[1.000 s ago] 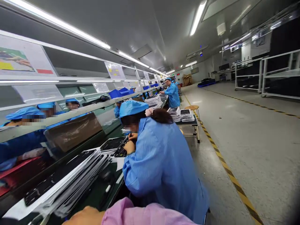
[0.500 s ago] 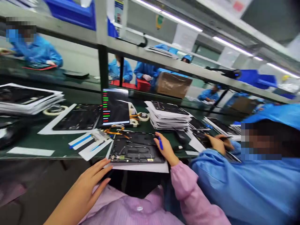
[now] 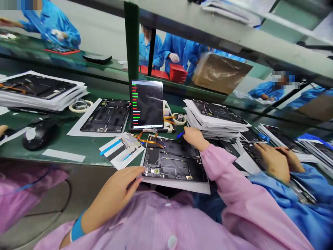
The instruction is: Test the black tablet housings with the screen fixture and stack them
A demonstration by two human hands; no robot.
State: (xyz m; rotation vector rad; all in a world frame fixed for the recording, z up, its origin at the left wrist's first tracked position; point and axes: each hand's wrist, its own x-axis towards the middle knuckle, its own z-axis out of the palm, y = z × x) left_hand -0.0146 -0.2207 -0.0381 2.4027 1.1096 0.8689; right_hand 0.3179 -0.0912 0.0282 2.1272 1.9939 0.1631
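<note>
Hands (image 3: 113, 195) at casing (image 3: 170, 162), long axis crosswise

Screen (image 3: 147, 104) beyond device (image 3: 174, 166); tabletop (image 3: 91, 150) gap leftward

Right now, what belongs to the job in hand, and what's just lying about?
Likely in the job:
black panel, left hand at its corner
slim blue tool in right hand
orange ribbon cables
lit screen

Likely just lying about:
black mouse
white strip
cardboard box

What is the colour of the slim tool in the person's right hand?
The visible part of the slim tool is blue; the head view shows it best.
</note>
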